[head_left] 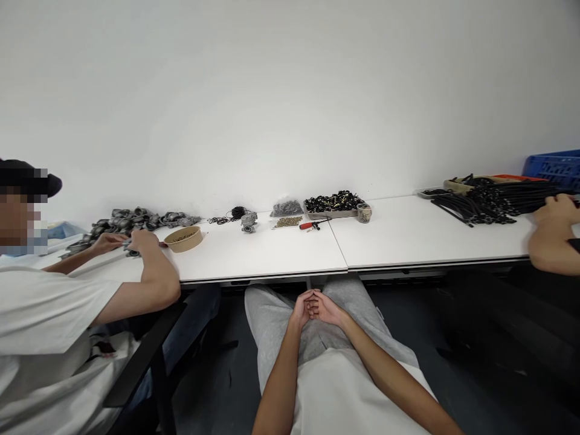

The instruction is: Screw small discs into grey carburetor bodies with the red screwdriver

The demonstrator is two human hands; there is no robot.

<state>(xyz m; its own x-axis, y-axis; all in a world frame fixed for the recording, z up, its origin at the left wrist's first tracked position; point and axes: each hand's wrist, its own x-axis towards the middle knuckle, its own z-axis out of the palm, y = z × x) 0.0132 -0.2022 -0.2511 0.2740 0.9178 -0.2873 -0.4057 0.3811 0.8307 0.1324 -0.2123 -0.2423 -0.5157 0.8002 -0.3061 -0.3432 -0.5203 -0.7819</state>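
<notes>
My left hand (301,309) and my right hand (327,308) rest together in my lap, below the table edge. Their fingertips meet, the fingers loosely curved, and neither holds anything I can see. On the table ahead lie a red-handled screwdriver (306,226) and a small dark fitting with a light end (313,226). Left of these stands a grey metal casting (249,223). Behind the screwdriver are small brass parts (289,222) and a bag of small grey parts (287,208). A tray (333,214) heaped with black and brass fittings sits beside a small cup (364,213).
At left, a co-worker's hands (144,240) handle a grey casting near a pile of castings (129,219) and a round cardboard bowl (183,240). On the right, another person's hand (558,208) is near black hoses (480,202). A blue crate (555,166) stands behind.
</notes>
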